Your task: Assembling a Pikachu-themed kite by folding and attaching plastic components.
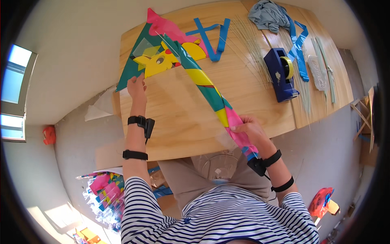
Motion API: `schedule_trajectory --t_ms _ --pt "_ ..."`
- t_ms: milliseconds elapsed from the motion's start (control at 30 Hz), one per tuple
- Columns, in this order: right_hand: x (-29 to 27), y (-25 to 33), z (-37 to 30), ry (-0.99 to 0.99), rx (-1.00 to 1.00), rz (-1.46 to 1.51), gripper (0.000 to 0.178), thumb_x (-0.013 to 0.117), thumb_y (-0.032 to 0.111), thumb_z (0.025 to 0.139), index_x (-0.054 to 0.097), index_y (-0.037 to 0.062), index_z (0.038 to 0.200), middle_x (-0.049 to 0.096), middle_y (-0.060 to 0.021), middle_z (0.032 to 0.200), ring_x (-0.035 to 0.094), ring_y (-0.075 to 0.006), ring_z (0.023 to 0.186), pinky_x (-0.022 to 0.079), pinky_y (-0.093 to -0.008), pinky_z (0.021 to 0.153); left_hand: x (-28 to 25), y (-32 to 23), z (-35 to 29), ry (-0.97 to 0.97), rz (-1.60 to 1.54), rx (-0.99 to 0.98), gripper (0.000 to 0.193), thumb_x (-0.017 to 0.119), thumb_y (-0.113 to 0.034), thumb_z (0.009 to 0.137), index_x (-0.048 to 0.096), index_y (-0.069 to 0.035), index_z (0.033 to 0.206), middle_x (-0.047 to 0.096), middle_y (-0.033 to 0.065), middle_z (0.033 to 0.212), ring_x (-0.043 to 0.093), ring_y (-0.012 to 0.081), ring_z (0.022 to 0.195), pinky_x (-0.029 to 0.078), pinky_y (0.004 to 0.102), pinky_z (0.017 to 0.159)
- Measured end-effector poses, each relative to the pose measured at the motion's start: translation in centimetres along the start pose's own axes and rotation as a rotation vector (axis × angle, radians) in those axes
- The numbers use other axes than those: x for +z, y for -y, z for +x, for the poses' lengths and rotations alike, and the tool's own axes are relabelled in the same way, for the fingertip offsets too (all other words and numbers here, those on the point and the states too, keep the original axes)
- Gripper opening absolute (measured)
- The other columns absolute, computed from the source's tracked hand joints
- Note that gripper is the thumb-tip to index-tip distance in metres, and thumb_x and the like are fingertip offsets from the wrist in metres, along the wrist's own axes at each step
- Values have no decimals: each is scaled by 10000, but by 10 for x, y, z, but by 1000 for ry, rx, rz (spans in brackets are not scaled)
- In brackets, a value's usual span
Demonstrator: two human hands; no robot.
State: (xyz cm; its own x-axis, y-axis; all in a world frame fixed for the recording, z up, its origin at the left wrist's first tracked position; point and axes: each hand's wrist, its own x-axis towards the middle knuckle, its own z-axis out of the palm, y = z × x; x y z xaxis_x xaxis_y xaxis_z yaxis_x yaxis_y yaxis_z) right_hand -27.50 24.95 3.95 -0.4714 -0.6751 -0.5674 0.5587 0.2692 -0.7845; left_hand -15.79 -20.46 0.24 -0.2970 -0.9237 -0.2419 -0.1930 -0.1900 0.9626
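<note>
A brightly printed plastic kite (162, 65) in green, pink and yellow, with a cartoon face on it, lies on the far left part of the table. Part of it is gathered into a long, narrow roll (211, 95) that slants down toward me. My right hand (250, 130) is closed round the pink near end of this roll, close to the table's front edge. At the lower edge of the flat part, my left hand (137, 87) has its fingers curled in a pinch on the sheet. A clear patch (145, 46) shows beside the cartoon's ear.
A blue tape dispenser (280, 75) stands on the wooden table (183, 130), right of several thin sticks (252, 44). Blue ribbon strips (219, 44), a grey cloth (268, 16) and a clear plastic box (317, 73) lie farther back. More colourful kites (107, 191) hang low at the left.
</note>
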Motion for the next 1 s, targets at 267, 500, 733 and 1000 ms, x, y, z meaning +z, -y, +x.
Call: schedule_trajectory --t_ms 267,500,733,1000 --pt "4 -1 15 71 -4 80 203 742 15 844 753 -41 1038 736 -84 863 679 -156 721 545 -301 661 15 53 -271 695 -295 -583 393 703 -220 984 572 -6 1286 703 159 1175 716 259 1076 598 404 951" --pt "7 2 -10 23 -92 -20 236 737 31 835 744 -49 1057 729 -75 876 669 -149 731 531 -289 671 66 74 -308 643 -451 -497 235 719 -55 936 646 -13 1155 732 111 1034 742 255 930 627 384 853" --pt "-82 -12 -115 -86 -96 -133 302 727 31 814 743 -42 1107 728 -53 901 661 -127 785 528 -278 710 64 91 -297 542 -542 -532 145 749 0 873 694 -65 991 723 64 874 713 193 754 593 305 693" --pt "-169 -122 -289 -226 224 -192 330 764 -34 695 760 -75 1023 743 -88 845 682 -177 736 562 -317 737 78 97 -285 479 -504 -485 175 726 -9 900 675 -71 1056 729 89 883 721 223 768 596 335 684"
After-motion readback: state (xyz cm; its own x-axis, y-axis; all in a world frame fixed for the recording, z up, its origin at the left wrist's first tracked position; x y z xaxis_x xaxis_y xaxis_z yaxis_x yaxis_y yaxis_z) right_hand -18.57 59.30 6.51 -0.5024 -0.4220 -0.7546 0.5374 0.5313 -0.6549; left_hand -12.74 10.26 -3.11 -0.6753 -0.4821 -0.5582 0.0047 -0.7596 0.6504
